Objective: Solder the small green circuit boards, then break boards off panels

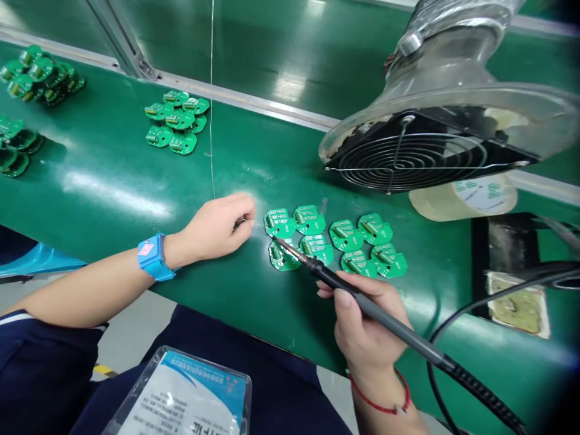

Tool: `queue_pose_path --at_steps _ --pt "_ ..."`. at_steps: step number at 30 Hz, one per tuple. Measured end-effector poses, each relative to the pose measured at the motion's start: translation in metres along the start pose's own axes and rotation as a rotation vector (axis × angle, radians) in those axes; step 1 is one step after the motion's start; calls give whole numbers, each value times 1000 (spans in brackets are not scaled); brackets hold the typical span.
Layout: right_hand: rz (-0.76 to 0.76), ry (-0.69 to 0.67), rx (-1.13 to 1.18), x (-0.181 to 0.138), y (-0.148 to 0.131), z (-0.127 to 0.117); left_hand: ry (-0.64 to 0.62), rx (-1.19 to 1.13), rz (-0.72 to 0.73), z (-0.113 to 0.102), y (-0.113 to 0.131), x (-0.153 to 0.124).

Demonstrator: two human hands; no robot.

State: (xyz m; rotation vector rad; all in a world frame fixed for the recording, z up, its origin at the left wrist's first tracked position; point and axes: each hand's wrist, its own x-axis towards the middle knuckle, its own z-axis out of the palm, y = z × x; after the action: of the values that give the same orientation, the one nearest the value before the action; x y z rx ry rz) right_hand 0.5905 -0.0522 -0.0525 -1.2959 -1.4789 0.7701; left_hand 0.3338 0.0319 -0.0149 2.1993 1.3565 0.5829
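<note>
My right hand (369, 320) is wrapped round the dark handle of a soldering iron (385, 311). The iron's tip lies over the near-left green circuit board (283, 258) of a group laid out on the bench. To the left of these boards, my left hand (220, 226) is closed in a pinch on thin solder wire (211, 121), which runs down to it from above. A short end of the wire shows faintly near the fingertips. Beside the first group lies another cluster of green boards (374, 248), close to my right hand.
A fume fan (394, 157) with a wire grille hangs at the upper right. Under it are a roll of tape (462, 196) and a soldering stand with a sponge tray (519, 305). A black cable (435, 362) loops at right. More boards (176, 121) sit farther back, with stacks (43, 75) at left.
</note>
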Motion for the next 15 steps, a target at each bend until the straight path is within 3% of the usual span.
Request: queue_pose_path --at_steps 15 --pt "53 -36 3 -1 1 -1 -30 38 29 4 2 2"
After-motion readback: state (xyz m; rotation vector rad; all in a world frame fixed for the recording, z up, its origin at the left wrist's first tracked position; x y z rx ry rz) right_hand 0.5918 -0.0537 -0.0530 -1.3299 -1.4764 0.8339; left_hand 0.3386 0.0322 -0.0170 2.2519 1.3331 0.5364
